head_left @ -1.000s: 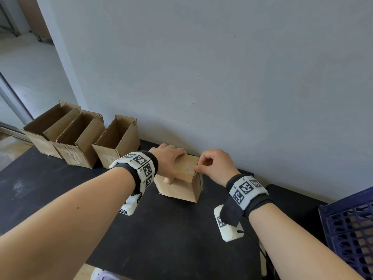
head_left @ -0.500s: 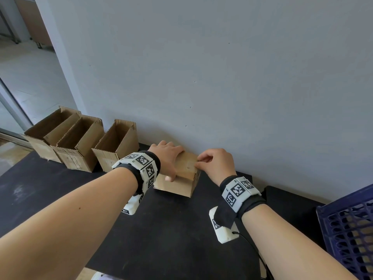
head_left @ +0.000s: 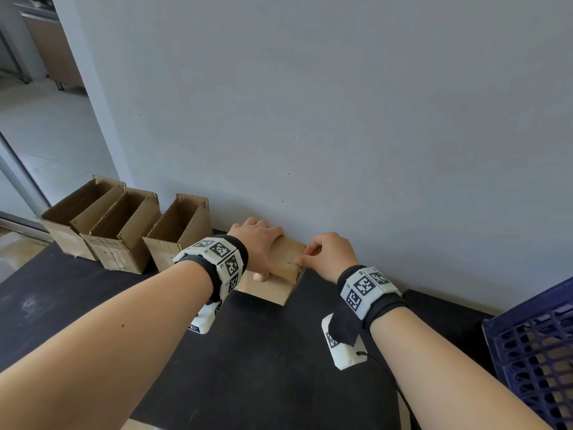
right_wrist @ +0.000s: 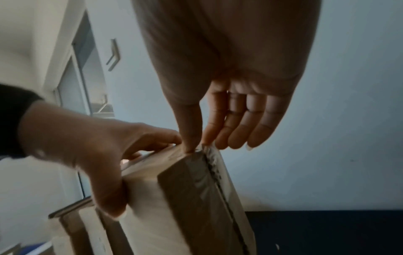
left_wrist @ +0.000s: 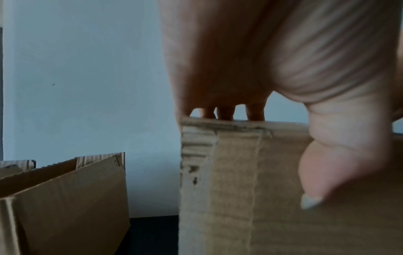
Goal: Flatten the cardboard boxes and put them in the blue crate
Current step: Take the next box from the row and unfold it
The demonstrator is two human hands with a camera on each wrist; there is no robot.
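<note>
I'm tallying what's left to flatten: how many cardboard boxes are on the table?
4: three open boxes in a row at the left by the wall, one closed box under both hands. The crate's contents are unclear.

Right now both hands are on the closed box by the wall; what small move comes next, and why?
Probably peel upward with the right hand: its thumb and forefinger pinch the taped top edge of the closed box, while the left hand grips the top, steadying it.
</note>
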